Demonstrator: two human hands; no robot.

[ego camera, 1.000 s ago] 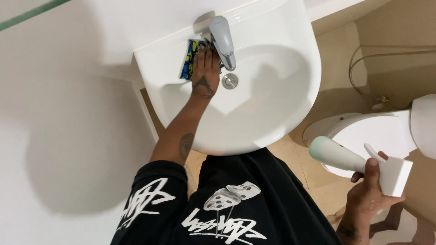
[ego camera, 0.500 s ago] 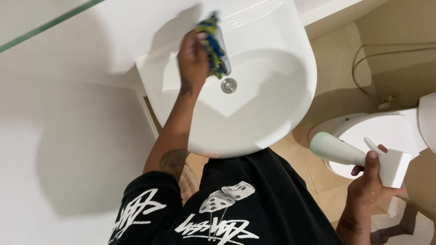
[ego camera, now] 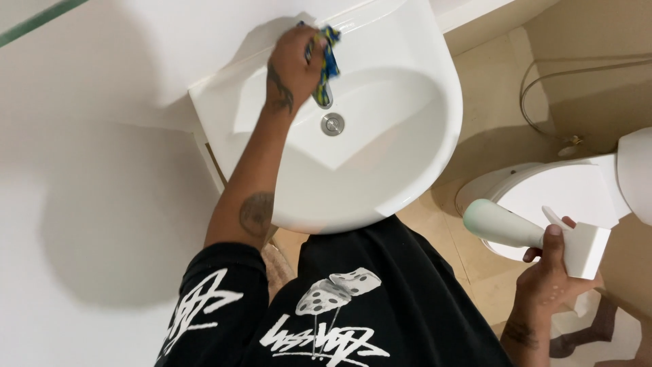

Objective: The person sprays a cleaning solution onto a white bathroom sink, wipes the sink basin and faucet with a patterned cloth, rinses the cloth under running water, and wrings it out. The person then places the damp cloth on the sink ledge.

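My left hand [ego camera: 293, 68] is closed on a blue and yellow cloth [ego camera: 327, 64] and presses it over the tap at the back of a white wash basin [ego camera: 407, 163]. The cloth and hand hide almost all of the tap. The round metal drain [ego camera: 332, 124] lies just below the hand. Down at the lower right, my right hand [ego camera: 543, 278] grips a spray bottle [ego camera: 516, 228] with a pale green body and white trigger head, held sideways over the toilet.
A white toilet [ego camera: 564, 197] with its lid down stands to the right of the basin on a beige tiled floor. A thin hose [ego camera: 543, 129] runs along the wall behind it. White wall fills the left side.
My left hand has carried the cloth from the left of the tap up onto the tap itself. The right hand keeps holding the spray bottle in the same place.
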